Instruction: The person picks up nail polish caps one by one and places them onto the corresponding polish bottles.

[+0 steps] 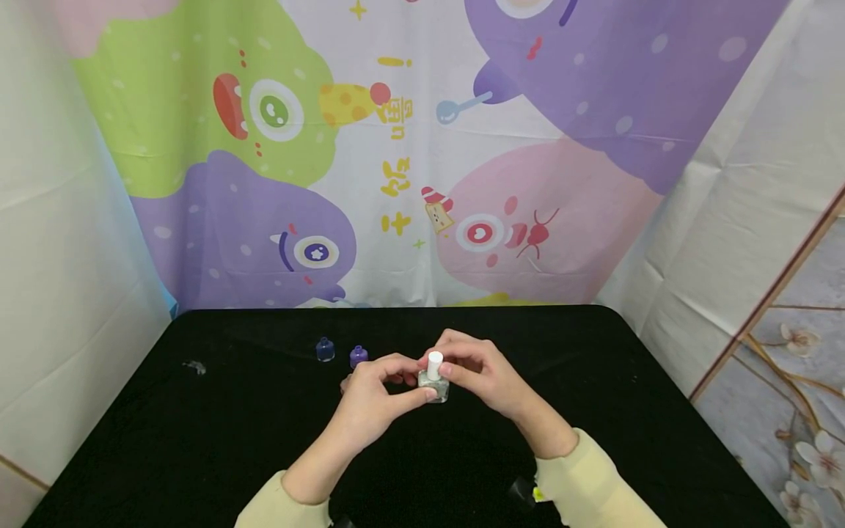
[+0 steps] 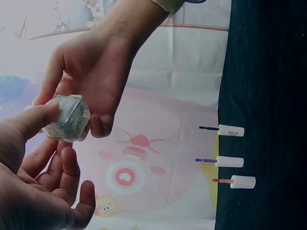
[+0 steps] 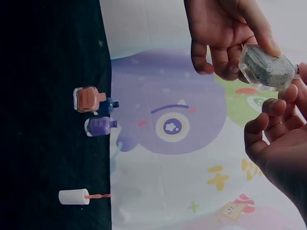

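Observation:
A squarish clear bottle of glittery grey nail polish [image 1: 432,389] is held upright above the black table, its white cap [image 1: 435,365] on top. My left hand [image 1: 371,402] grips the glass body between thumb and fingers; in the left wrist view the thumb lies across the bottle [image 2: 72,125]. Fingers and thumb of my right hand [image 1: 487,375] pinch the white cap. In the right wrist view the cap is mostly cut off at the edge, and speckled contents show through the glass [image 3: 266,69].
Uncapped bottles stand beyond my left hand: dark blue [image 1: 325,350], purple [image 1: 359,357] and peach [image 3: 88,99]. Three white brush caps lie on the table, with blue [image 2: 231,130], purple [image 2: 230,162] and peach [image 2: 243,182] bristles. A clear scrap [image 1: 195,367] lies at left.

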`<state>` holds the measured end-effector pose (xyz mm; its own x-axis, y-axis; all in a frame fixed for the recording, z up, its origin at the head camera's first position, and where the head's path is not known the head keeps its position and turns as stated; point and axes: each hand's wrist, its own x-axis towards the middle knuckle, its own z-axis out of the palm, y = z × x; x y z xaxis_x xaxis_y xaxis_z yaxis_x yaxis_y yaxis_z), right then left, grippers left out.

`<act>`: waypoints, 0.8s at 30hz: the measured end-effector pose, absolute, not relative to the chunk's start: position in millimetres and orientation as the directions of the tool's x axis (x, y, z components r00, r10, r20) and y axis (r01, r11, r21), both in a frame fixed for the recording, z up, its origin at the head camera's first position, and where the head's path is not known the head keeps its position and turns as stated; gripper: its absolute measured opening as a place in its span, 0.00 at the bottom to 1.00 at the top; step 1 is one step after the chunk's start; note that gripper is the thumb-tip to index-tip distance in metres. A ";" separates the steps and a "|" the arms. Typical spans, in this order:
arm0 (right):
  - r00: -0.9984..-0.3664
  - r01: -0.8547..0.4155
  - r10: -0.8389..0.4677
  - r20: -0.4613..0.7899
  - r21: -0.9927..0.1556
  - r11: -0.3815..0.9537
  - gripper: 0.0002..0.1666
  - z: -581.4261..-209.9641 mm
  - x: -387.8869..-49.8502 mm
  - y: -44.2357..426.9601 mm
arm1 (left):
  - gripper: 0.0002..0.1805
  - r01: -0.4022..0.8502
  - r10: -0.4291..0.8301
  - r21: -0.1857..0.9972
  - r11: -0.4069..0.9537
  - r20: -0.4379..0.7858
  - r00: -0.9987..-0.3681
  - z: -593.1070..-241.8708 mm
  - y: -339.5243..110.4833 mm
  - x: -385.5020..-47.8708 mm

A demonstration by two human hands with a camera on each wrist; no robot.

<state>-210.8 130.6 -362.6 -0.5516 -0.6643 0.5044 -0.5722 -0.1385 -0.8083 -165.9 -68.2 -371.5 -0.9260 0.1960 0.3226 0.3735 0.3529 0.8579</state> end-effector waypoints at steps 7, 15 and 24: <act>-0.551 -0.615 -0.633 0.543 -0.777 -0.132 0.10 -364.4 -211.9 129.6 | 0.12 0.373 0.177 0.851 0.368 0.330 -0.927 -371.9 -67.6 -166.3; -0.586 -0.648 -0.598 0.546 -0.760 -0.058 0.07 -364.2 -211.7 129.8 | 0.12 0.373 0.170 0.857 0.356 0.333 -0.927 -371.8 -67.6 -165.9; -0.609 -0.674 -0.560 0.562 -0.739 -0.008 0.05 -364.2 -211.1 127.4 | 0.13 0.378 0.169 0.865 0.330 0.340 -0.925 -371.0 -68.3 -166.0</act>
